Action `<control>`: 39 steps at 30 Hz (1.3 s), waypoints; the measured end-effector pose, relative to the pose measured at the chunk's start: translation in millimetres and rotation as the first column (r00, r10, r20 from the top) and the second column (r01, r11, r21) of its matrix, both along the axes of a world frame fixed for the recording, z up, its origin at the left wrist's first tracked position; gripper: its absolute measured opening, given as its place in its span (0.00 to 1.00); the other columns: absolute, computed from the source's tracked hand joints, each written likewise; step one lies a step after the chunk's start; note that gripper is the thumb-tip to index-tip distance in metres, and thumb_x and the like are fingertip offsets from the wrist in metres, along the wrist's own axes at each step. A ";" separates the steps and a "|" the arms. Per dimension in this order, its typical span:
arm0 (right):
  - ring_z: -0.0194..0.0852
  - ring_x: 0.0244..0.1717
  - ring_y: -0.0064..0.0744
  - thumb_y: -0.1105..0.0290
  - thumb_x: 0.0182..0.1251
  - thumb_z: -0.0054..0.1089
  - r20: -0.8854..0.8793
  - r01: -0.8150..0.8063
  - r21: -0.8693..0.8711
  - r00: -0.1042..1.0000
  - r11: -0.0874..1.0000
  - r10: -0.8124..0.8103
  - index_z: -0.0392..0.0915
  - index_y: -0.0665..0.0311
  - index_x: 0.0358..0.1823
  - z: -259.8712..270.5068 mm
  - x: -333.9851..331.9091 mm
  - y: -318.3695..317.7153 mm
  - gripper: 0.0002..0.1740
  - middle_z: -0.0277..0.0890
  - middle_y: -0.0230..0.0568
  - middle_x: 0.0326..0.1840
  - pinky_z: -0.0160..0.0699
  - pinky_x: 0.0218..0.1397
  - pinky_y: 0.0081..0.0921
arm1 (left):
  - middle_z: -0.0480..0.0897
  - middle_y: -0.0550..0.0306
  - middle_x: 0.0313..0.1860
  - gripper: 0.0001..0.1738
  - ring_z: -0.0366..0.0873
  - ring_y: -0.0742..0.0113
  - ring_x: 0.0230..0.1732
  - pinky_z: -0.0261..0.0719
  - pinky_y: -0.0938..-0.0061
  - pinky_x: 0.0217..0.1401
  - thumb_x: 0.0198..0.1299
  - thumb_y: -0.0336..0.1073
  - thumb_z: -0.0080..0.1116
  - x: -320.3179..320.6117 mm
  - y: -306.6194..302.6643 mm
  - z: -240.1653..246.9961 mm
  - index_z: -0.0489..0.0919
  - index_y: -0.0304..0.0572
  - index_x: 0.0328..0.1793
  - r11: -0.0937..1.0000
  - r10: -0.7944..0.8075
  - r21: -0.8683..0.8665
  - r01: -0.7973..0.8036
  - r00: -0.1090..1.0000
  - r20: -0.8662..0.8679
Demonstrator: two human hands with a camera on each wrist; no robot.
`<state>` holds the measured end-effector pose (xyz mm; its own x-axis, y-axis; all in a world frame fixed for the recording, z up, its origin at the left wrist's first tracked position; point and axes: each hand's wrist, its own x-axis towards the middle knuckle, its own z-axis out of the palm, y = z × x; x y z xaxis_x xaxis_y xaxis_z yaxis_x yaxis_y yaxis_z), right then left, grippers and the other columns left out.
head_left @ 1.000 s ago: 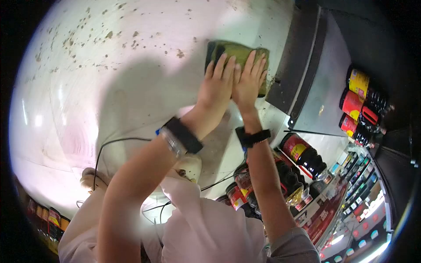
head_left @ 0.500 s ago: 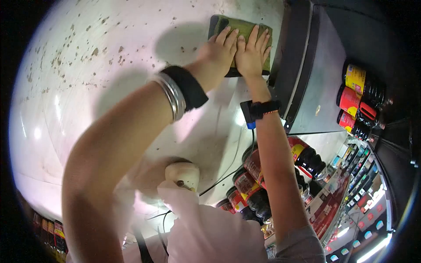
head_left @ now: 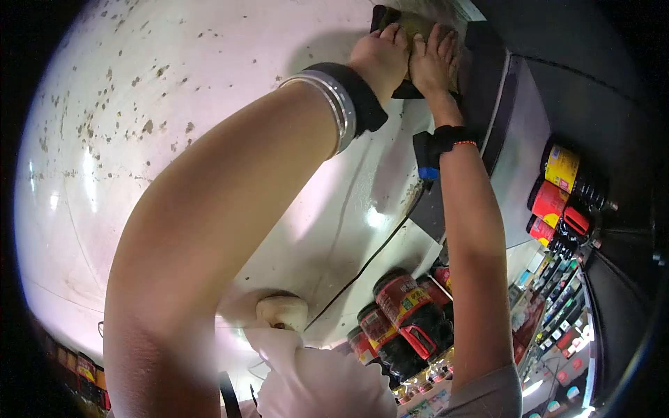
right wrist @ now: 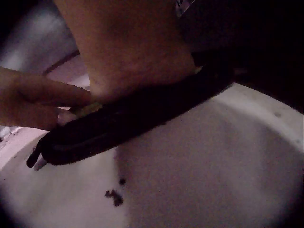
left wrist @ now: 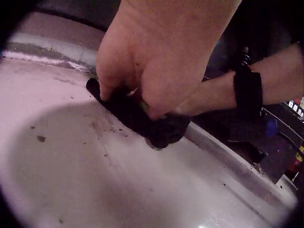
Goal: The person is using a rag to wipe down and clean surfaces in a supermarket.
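A folded green and black cloth [head_left: 405, 89] lies on the white floor at the top of the head view. My left hand [head_left: 382, 59] presses on its left part, fingers pointing forward. Right beside it, my right hand [head_left: 432, 68] lies on the cloth with fingers straight and spread. In the left wrist view the cloth's dark edge [left wrist: 164, 130] shows below the left hand [left wrist: 152, 61], whose fingertips are hidden. The right wrist view shows the thick dark folded edge of the cloth [right wrist: 109, 130] under the right hand [right wrist: 135, 61].
A dark cabinet base [head_left: 484, 83] runs along the right of the cloth. Large dark bottles [head_left: 408, 306] with red labels stand at lower right, more bottles [head_left: 550, 202] farther right. Brown stains [head_left: 146, 127] dot the floor. A cable [head_left: 366, 265] crosses it near a pale shoe [head_left: 282, 310].
Both hands have pushed the cloth forward and to the right along the floor, up beside the dark cabinet base. The arms reach farther out than before.
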<state>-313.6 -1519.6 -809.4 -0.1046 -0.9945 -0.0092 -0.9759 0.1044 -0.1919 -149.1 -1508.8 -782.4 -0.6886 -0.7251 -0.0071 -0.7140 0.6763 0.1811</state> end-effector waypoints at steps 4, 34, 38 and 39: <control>0.20 0.77 0.58 0.43 0.70 0.25 -0.105 -0.119 0.037 0.987 0.992 0.122 0.34 0.58 0.75 -25.7 -38.3 -45.0 0.39 0.26 0.59 0.77 0.23 0.74 0.56 | 0.58 0.52 0.73 0.38 0.50 0.58 0.74 0.54 0.69 0.72 0.54 0.40 0.57 -15.8 -25.0 -2.0 0.60 0.38 0.71 0.995 0.072 0.070 -0.074 0.997 0.037; 0.26 0.76 0.58 0.53 0.72 0.31 0.005 0.089 0.025 0.996 0.996 -0.089 0.42 0.67 0.73 13.6 133.4 195.3 0.35 0.32 0.64 0.75 0.25 0.74 0.53 | 0.62 0.41 0.69 0.29 0.54 0.48 0.72 0.59 0.64 0.70 0.57 0.35 0.45 95.6 183.2 -0.6 0.64 0.33 0.66 0.995 0.098 -0.003 -0.098 0.995 -0.019; 0.25 0.76 0.58 0.53 0.72 0.32 -0.002 0.063 0.103 0.998 0.993 -0.063 0.41 0.66 0.73 21.9 147.9 223.3 0.35 0.31 0.63 0.75 0.24 0.74 0.54 | 0.61 0.42 0.69 0.30 0.53 0.48 0.72 0.57 0.64 0.71 0.57 0.36 0.44 111.4 217.0 15.0 0.63 0.32 0.67 0.990 0.125 0.066 -0.124 0.992 -0.009; 0.25 0.76 0.58 0.53 0.72 0.32 0.005 0.050 0.100 0.999 0.994 -0.051 0.41 0.67 0.73 21.6 150.3 220.3 0.35 0.31 0.63 0.75 0.24 0.74 0.54 | 0.60 0.42 0.70 0.31 0.52 0.47 0.72 0.56 0.64 0.72 0.57 0.36 0.44 114.9 216.2 17.7 0.63 0.31 0.67 0.990 0.129 0.057 -0.131 0.991 0.029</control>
